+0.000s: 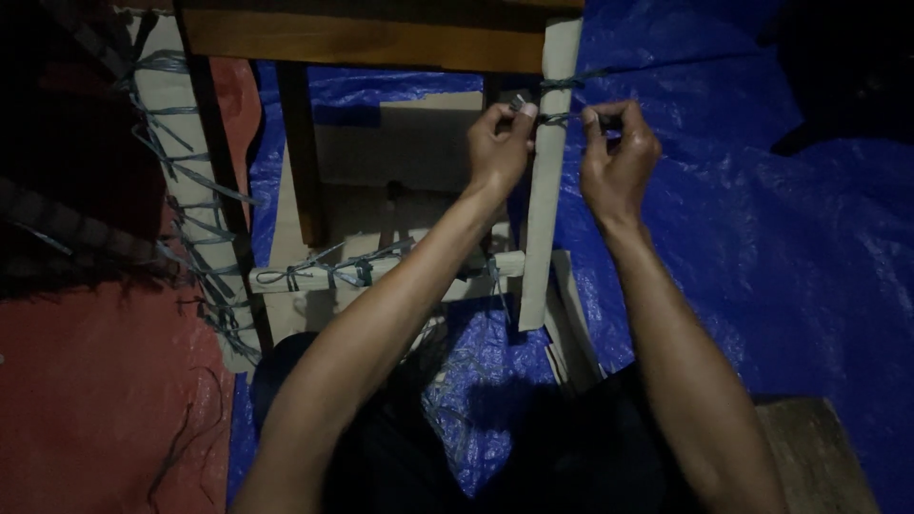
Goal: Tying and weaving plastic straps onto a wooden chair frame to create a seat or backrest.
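1. Here, the left hand (497, 145) pinches one end of a grey-blue plastic strap (562, 118) wrapped around a pale upright slat (547, 190).
2. The right hand (619, 157) pinches the strap's other end, above a blue tarpaulin (762, 238).

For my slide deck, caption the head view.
Both hands, left and right, tie grey-blue plastic string around a pale wrapped post.

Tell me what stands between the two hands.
In the head view, a pale upright leg stands between the left hand and right hand, with grey-blue cord wrapped around it, pinched by both.
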